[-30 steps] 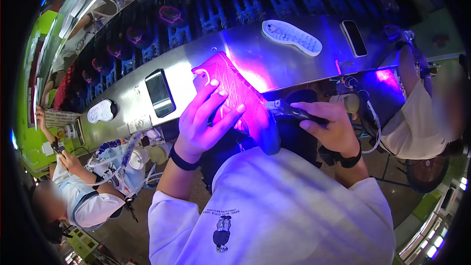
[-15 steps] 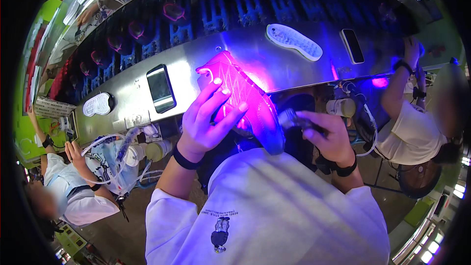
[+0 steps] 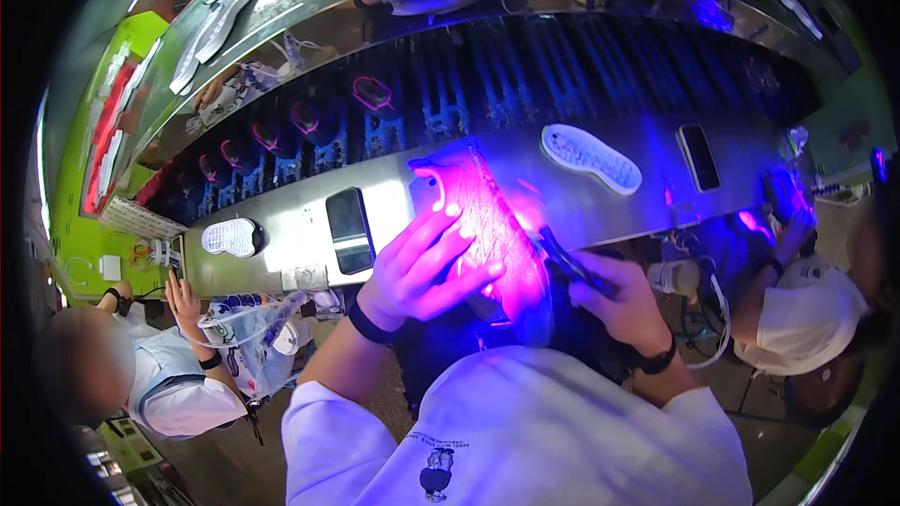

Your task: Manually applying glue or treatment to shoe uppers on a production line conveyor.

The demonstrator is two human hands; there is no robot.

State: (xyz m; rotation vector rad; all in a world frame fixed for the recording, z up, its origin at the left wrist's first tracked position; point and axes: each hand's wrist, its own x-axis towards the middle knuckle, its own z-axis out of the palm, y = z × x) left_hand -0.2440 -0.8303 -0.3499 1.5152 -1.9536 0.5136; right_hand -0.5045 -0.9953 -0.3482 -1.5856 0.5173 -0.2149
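Note:
A shoe upper point(image 3: 492, 234), lit bright pink and violet, is tilted over the near edge of the metal bench with its toe end toward me. My left hand point(image 3: 422, 267) is closed on its left side, thumb and fingers gripping around the opening. In my right hand point(image 3: 614, 295) is a dark-handled brush point(image 3: 562, 260), held between thumb and fingers. The brush's head meets the lower right edge of the upper; the glare and the upper hide its bristles.
On the metal bench point(image 3: 450, 189) are a white shoe sole point(image 3: 592, 160) and a phone point(image 3: 697, 157) to the right. A dark phone point(image 3: 350, 230) and another white sole point(image 3: 231, 237) lie left. Behind moves a rack line point(image 3: 441, 94) carrying shoe uppers. Co-workers sit on both sides.
The brush has come from apart to the upper's right edge, with my right hand moving slightly left. My view has tilted up, so the bench appears lower.

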